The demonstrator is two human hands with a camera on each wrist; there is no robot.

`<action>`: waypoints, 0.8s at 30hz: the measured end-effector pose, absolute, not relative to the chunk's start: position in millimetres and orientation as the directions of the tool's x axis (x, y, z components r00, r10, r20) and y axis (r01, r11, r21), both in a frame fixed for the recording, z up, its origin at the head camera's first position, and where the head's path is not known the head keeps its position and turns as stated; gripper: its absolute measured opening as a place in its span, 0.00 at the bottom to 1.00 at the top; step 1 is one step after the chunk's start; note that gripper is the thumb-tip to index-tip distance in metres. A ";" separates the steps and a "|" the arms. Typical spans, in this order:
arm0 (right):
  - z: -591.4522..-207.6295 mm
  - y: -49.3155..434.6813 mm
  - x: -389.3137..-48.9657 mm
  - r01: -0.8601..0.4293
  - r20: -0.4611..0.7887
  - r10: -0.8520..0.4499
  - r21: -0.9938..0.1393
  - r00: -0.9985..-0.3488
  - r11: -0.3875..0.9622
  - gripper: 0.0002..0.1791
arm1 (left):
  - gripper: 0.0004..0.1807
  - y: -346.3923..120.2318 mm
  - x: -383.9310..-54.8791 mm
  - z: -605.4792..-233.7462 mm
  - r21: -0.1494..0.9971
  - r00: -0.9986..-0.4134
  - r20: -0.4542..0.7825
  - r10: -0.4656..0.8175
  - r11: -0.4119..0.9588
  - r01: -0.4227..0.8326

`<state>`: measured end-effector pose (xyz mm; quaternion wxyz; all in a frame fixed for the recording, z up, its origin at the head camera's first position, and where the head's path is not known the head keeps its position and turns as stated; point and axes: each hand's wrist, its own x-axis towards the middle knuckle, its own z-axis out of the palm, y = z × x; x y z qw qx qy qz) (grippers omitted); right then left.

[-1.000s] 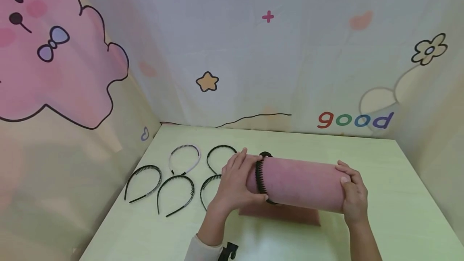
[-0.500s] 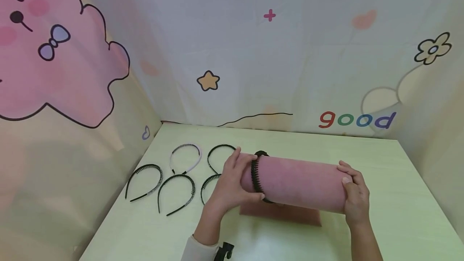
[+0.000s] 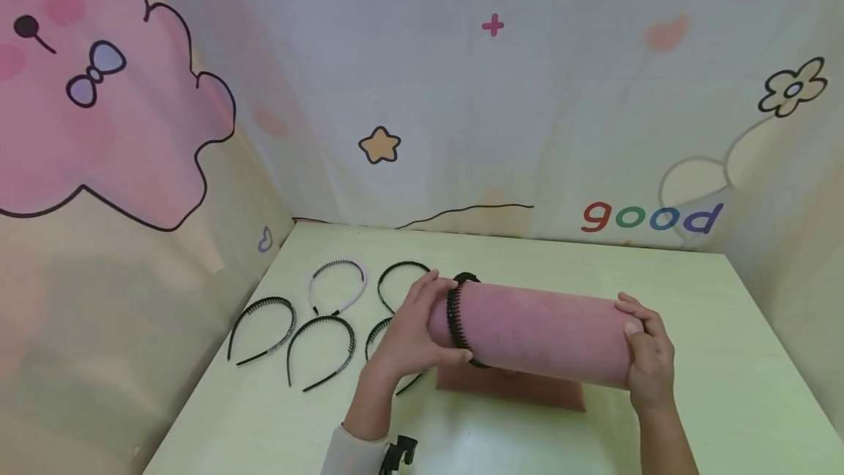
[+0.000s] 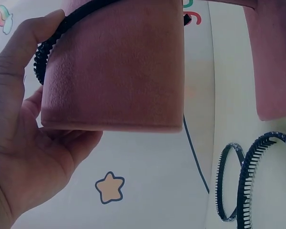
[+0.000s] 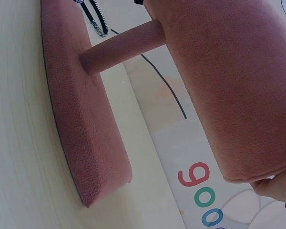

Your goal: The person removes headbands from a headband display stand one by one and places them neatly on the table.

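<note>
A pink plush headband stand has a horizontal roll (image 3: 547, 332) on a post (image 5: 121, 50) above a flat base (image 3: 514, 391). Around the roll's left part sits a black toothed headband (image 3: 455, 317). My left hand (image 3: 409, 328) holds this headband, its fingertips at the top and its thumb at the lower front. The left wrist view shows a fingertip on the black band (image 4: 86, 14) near the roll's end face. My right hand (image 3: 649, 358) grips the roll's right end, thumb in front and fingers over the top.
Several headbands lie on the pale table (image 3: 712, 314) to the left: a lilac one (image 3: 364, 281) at the back, a black one (image 3: 270, 300) far left and another black one (image 3: 323, 319) beside it. More lie partly behind my left hand. A printed curtain (image 3: 435, 94) stands behind.
My left hand and the black headband have slid left along the roll, toward its left end. The right hand keeps its grip on the right end.
</note>
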<state>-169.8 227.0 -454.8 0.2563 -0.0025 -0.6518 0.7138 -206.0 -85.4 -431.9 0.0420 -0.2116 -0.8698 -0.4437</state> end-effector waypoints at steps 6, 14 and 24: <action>-454.6 227.4 -169.3 -0.368 0.335 0.370 -0.930 -0.866 -0.019 0.16 | 0.48 -91.9 -211.5 -435.0 0.754 -0.887 0.293 0.356 0.484 0.444; -455.9 226.9 -169.6 -0.365 0.330 0.375 -0.931 -0.866 -0.025 0.16 | 0.49 -100.7 -215.7 -438.0 0.796 -0.873 0.308 0.377 0.401 0.454; -455.1 227.3 -168.9 -0.353 0.320 0.373 -0.936 -0.871 -0.020 0.16 | 0.47 -103.3 -211.1 -422.3 0.866 -0.855 0.318 0.409 0.241 0.437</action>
